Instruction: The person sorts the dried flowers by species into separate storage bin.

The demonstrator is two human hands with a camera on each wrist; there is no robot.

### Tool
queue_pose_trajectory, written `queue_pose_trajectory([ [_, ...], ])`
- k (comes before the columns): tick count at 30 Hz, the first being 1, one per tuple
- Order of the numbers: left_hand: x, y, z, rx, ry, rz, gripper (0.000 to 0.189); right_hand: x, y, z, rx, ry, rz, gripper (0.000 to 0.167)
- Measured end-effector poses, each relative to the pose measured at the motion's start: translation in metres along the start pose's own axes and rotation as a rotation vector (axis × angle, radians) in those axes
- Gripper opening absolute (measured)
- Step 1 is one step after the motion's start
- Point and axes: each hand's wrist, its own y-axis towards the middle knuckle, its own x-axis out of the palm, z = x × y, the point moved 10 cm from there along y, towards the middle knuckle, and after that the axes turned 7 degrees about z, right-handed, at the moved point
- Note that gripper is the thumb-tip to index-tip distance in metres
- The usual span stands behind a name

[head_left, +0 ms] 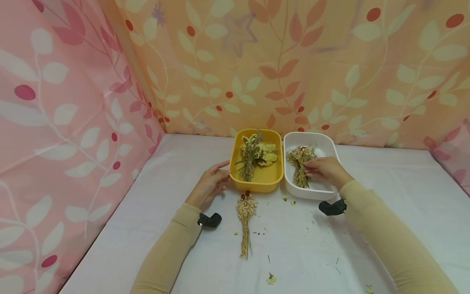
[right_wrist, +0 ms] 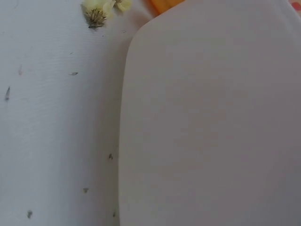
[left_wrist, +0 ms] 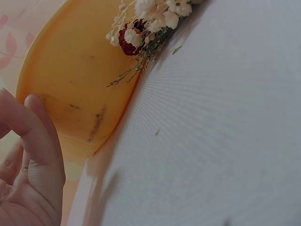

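Observation:
In the head view my left hand (head_left: 209, 183) is at the left side of a yellow tub (head_left: 257, 187), its thumb and fingertips holding the rim. Inside that tub lie a tied bunch of dried flowers (head_left: 251, 153) and yellow flower heads (head_left: 268, 154). My right hand (head_left: 327, 168) reaches into a white tub (head_left: 315, 136) and pinches the stems of a pale dried flower bunch (head_left: 301, 155). Another dried bunch (head_left: 245, 220), with dark red blooms on top, lies before the yellow tub. The right wrist view shows only the white tub's outer wall (right_wrist: 207, 113).
Both tubs stand side by side near the patterned cloth backdrop (head_left: 220, 81). Loose petals and stem bits are scattered over the white tabletop (head_left: 301, 253), with a small yellow flower (head_left: 271, 279) near the front.

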Motion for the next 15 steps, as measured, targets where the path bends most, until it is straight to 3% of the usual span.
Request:
queue_pose_trajectory([
  [6, 0.0, 0.001, 0.0, 0.006, -0.003, -0.012, 0.049, 0.0, -0.002, 0.002, -0.02, -0.053, 0.013, 0.036],
  [9, 0.0, 0.0, 0.0, 0.003, -0.008, -0.015, 0.049, -0.002, -0.004, 0.001, -0.062, -0.147, 0.035, 0.047],
  [15, 0.0, 0.001, -0.001, -0.001, 0.005, -0.011, 0.047, -0.007, -0.019, -0.006, -0.148, -0.356, 0.134, 0.045],
])
